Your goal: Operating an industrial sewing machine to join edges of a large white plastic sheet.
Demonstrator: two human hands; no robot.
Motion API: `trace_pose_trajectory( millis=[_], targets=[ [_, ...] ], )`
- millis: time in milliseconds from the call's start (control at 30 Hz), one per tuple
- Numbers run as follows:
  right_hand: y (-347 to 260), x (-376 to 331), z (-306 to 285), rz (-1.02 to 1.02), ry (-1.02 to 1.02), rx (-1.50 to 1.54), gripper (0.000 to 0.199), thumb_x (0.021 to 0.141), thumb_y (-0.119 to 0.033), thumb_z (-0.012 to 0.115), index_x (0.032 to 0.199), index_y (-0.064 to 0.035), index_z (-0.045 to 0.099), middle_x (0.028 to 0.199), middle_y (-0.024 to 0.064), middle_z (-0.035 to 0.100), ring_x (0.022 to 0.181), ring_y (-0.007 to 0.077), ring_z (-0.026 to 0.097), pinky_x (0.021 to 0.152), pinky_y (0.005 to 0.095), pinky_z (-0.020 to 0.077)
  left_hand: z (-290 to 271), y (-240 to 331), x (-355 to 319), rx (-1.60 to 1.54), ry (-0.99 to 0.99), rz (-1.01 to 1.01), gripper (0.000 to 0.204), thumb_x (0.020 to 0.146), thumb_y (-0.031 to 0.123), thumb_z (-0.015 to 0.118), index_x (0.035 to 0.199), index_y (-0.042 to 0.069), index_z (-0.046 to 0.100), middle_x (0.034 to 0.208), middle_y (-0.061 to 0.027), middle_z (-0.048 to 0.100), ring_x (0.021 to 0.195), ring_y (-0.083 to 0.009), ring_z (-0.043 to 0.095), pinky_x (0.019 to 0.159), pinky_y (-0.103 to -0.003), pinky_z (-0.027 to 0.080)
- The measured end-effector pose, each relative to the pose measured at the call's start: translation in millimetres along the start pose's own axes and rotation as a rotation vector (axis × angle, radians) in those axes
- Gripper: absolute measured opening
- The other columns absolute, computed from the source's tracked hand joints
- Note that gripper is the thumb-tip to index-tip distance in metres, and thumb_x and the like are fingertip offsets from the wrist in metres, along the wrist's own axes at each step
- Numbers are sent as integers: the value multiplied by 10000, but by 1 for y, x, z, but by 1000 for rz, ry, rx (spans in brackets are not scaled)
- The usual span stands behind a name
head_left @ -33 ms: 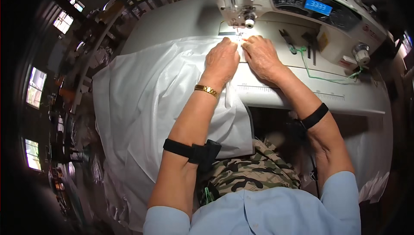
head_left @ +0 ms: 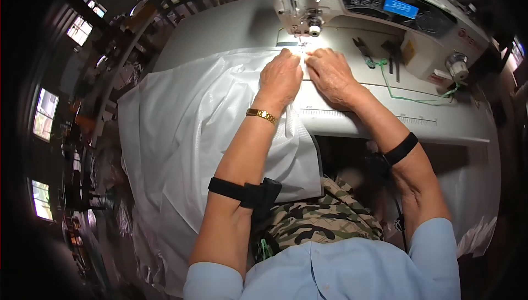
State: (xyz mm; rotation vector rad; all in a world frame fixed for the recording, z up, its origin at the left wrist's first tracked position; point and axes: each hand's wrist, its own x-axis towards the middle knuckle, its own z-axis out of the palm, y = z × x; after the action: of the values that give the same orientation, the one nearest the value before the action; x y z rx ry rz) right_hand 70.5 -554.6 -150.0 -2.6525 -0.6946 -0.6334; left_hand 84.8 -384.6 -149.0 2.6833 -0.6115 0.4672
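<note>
Nothing has shifted since the earlier frame: nearest the white sewing machine's (head_left: pixel 385 19) front edge, white woven fabric (head_left: pixel 181 135) drapes off the pale table (head_left: pixel 396 121). Left hand (head_left: pixel 280 77) and right hand (head_left: pixel 330 77) press flat, fingers together, just below the needle, fabric beneath; bare table lies rightward.

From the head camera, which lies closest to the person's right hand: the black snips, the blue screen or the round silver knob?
From the right hand:
1. Black snips, just beyond it on the machine bed.
2. Blue screen, higher on the machine's panel.
3. Silver knob, far right end.
</note>
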Motion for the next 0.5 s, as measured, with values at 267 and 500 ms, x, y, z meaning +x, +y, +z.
trace_pose_trajectory(
  millis=[267,500],
  targets=[
    [-66,-100,-43,-98,-85,462,254,899,-94,607,1142,-31,641,1220,150,636,1151,335,555,1019,445,401,-30,4,-24,-438,-78,-95,408,970,224,577,1269,-53,600,1275,-226,633,1191,-328,605,1004,-342,457],
    [-110,-198,-17,454,-394,992,385,902,-344,695,998,29,686,814,138,589,741,227,553,690,362,457,-59,66,-172,-641,160,-26,284,867,48,682,1121,-48,601,1112,-183,609,1027,-313,602,899,-396,483]
  ],
)
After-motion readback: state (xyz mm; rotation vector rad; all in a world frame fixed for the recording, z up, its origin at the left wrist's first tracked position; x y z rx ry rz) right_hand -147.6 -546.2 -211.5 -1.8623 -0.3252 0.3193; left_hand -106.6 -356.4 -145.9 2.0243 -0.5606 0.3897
